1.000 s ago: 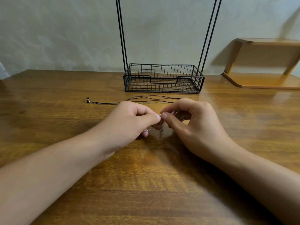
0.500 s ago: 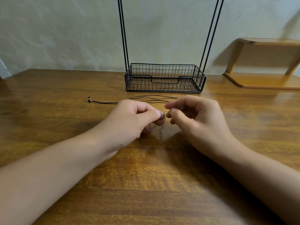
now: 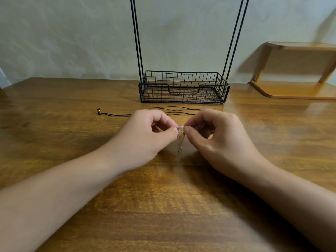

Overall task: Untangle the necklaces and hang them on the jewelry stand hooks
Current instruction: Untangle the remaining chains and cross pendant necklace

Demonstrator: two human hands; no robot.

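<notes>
My left hand [image 3: 145, 137] and my right hand [image 3: 218, 135] meet at the middle of the wooden table [image 3: 163, 206], each pinching the top of a thin gold chain necklace [image 3: 180, 140] between thumb and forefinger. The chain hangs down in a small bunch between the fingertips, its lower end near the tabletop. A black cord necklace [image 3: 116, 114] lies flat behind my hands, its small clasp end at the left; its right part is hidden by my hands. The black wire jewelry stand [image 3: 183, 88] sits at the back; its hooks are out of view above.
The stand has a wire basket base and two pairs of thin uprights [image 3: 136, 39] that run out of the top of the frame. A wooden shelf unit [image 3: 294, 88] sits at the back right against the wall.
Both hands have lifted slightly and closed together on the gold chain, which now hangs stretched between the fingertips. The reddish bead seen at my left fingertips earlier is out of sight.
</notes>
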